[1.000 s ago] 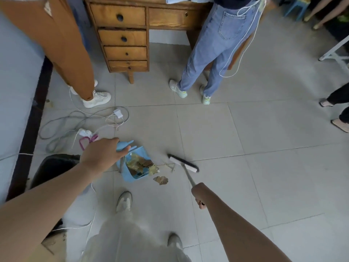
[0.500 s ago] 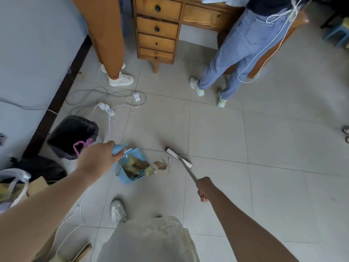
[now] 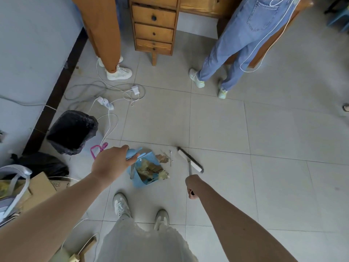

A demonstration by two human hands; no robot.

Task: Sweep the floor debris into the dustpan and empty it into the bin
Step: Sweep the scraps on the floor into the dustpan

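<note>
Left hand (image 3: 111,163) clamped on dustpan (image 3: 145,171) handle | right hand (image 3: 191,185) clamped on broom (image 3: 189,160) | tilt risks spilling; scraps (image 3: 164,158) lie just beyond your left hand.

The left hand (image 3: 111,163) grips the handle of a blue dustpan (image 3: 146,170) holding yellowish and brown scraps. The right hand (image 3: 191,185) holds the metal handle of a small broom (image 3: 189,160) whose head lies on the tiled floor (image 3: 217,125) just beside the pan. A few cardboard scraps (image 3: 164,158) lie between them. A black-lined bin (image 3: 71,131) stands near the left wall, beside tangled white cables (image 3: 113,95).
</note>
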